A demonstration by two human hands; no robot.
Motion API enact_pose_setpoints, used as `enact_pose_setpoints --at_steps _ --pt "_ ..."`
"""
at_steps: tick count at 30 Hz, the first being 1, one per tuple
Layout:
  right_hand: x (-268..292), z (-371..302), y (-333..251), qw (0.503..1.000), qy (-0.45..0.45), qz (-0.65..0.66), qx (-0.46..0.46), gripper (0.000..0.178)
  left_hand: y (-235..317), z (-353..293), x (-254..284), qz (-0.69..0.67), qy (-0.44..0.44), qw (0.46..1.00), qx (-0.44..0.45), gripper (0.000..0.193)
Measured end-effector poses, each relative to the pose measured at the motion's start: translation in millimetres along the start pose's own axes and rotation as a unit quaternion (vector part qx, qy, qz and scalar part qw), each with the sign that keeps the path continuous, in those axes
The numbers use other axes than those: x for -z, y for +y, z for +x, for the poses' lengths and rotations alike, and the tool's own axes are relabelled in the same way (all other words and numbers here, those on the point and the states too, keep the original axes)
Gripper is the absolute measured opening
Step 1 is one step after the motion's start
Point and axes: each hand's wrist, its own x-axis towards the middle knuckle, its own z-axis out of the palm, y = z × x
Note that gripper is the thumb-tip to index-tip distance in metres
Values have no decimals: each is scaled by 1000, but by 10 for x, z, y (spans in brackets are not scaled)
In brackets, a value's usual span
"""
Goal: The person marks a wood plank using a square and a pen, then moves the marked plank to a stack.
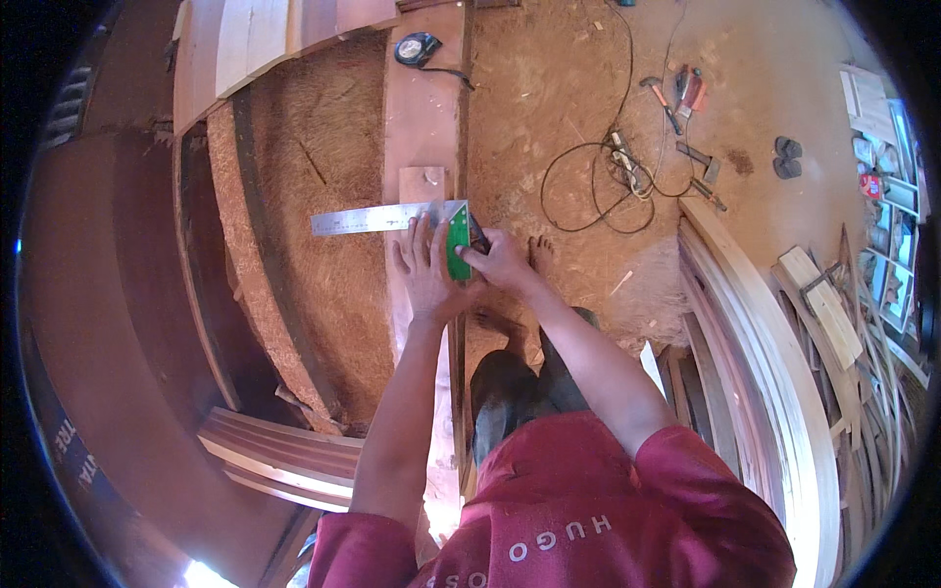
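Observation:
A try square (365,219) with a steel blade and a green handle lies across a short wooden piece (422,183), which rests on a long plank (426,108). The blade reaches left past the plank's edge. My left hand (428,269) is spread flat over the wood, its fingertips at the blade beside the green handle. My right hand (505,263) is closed around a dark, slim tool (478,235) at the handle's right side. Its thumb touches the green handle; the tool's exact kind cannot be made out.
A tape measure (418,49) lies farther up the plank. On the dusty floor to the right are a looped cable (588,186), a hammer (663,103) and sandals (787,157). Timber stacks (755,392) stand at right, more boards (284,456) at lower left.

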Motion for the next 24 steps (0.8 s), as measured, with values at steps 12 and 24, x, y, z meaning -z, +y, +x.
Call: enact_pose_setpoints --at_steps 12,24 --pt "10 67 -127 990 37 139 -3 31 29 99 -190 32 3 999 31 90" --pt "-24 59 -157 991 88 101 27 26 29 103 -198 41 -19 998 41 92"
